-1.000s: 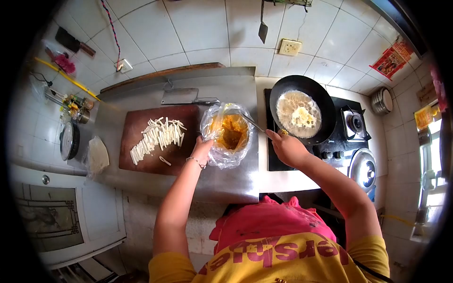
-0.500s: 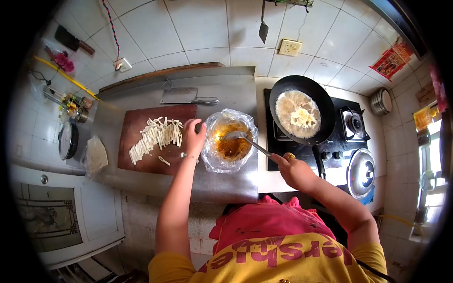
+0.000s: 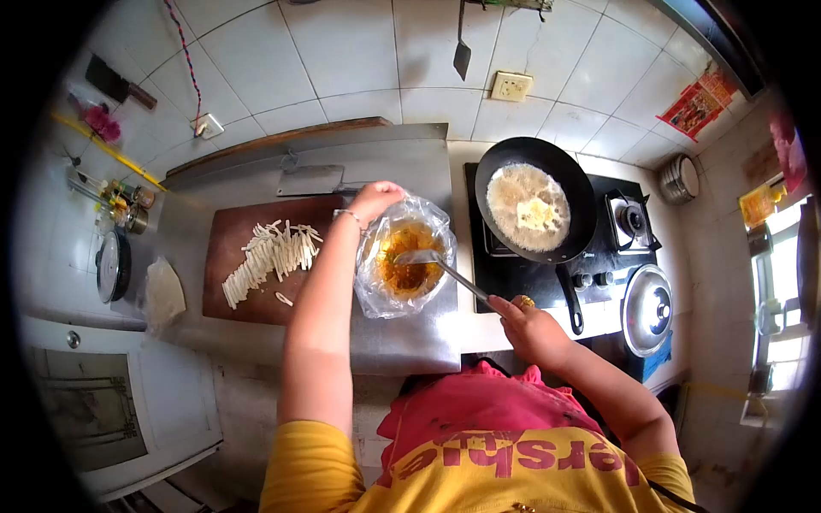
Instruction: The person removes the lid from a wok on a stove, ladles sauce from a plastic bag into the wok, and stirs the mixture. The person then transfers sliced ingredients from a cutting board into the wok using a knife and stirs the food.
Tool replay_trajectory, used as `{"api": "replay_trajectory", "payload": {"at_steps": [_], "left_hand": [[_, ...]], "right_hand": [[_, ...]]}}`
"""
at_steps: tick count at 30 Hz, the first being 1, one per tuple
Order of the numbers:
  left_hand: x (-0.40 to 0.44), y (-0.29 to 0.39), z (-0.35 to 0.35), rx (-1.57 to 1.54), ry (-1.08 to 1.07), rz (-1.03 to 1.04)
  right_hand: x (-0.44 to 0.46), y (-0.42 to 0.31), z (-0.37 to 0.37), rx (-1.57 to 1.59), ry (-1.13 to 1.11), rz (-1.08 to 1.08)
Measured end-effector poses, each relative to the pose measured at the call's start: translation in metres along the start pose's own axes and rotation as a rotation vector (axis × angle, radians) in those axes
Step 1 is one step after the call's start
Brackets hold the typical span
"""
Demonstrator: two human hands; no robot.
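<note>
My left hand (image 3: 376, 201) has its fingers closed on the upper left edge of a clear plastic bag (image 3: 372, 291). Orange-yellow contents (image 3: 400, 278) fill the bottom of the bag, which stands open on the steel counter. A long metal ladle (image 3: 466, 284) is in the grip of my right hand (image 3: 532, 329), its bowl resting in the orange contents. To the left, pale cut strips (image 3: 278, 252) lie on a brown cutting board (image 3: 224, 248). On the stove at the right, a black wok (image 3: 583, 192) holds bubbling liquid with a pale yellow patch in it.
A cleaver (image 3: 310, 180) lies behind the board on the counter (image 3: 385, 346). The wok's handle (image 3: 570, 299) points toward me. A silver lid (image 3: 647, 310) sits at the front right of the stove (image 3: 505, 286). A plastic-wrapped pale item (image 3: 164, 295) is at the left.
My left hand has gone from the bag's left side, off it, and then up to its upper left edge. The ladle has come down into the orange contents. The view has shifted slightly.
</note>
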State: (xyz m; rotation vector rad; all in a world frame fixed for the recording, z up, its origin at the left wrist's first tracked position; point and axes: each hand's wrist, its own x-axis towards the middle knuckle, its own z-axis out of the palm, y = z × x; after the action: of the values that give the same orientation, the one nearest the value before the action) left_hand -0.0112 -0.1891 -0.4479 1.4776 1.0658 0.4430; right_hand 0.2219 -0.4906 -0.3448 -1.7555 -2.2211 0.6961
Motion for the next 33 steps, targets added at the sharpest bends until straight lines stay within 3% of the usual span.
{"api": "replay_trajectory", "payload": {"at_steps": [4, 9, 15, 18, 21, 22, 25, 33], "left_hand": [[-0.035, 0.046, -0.006, -0.077, -0.062, 0.031], [-0.041, 0.049, -0.007, -0.111, -0.044, -0.001], [-0.056, 0.05, -0.007, -0.037, -0.085, 0.161], [-0.072, 0.044, -0.008, -0.09, -0.071, 0.209], [-0.11, 0.037, -0.002, 0.068, -0.033, 0.269], [-0.122, 0.034, 0.001, 0.232, -0.03, 0.417], [-0.156, 0.021, 0.013, 0.487, 0.019, 0.552], [-0.204, 0.017, 0.031, 0.62, 0.007, 0.498]], "right_hand": [[-0.008, -0.005, -0.009, 0.008, 0.091, -0.058], [-0.005, -0.013, -0.018, -0.097, 0.049, -0.067], [0.02, -0.011, -0.005, -0.172, 0.062, -0.069], [0.02, -0.004, 0.008, -0.183, -0.037, -0.046], [0.003, 0.004, 0.016, -0.131, -0.139, -0.003], [-0.002, 0.005, 0.018, -0.114, -0.137, -0.001], [-0.019, 0.006, 0.017, -0.085, -0.182, -0.011], [-0.048, -0.003, -0.005, -0.095, -0.264, -0.034]]}}
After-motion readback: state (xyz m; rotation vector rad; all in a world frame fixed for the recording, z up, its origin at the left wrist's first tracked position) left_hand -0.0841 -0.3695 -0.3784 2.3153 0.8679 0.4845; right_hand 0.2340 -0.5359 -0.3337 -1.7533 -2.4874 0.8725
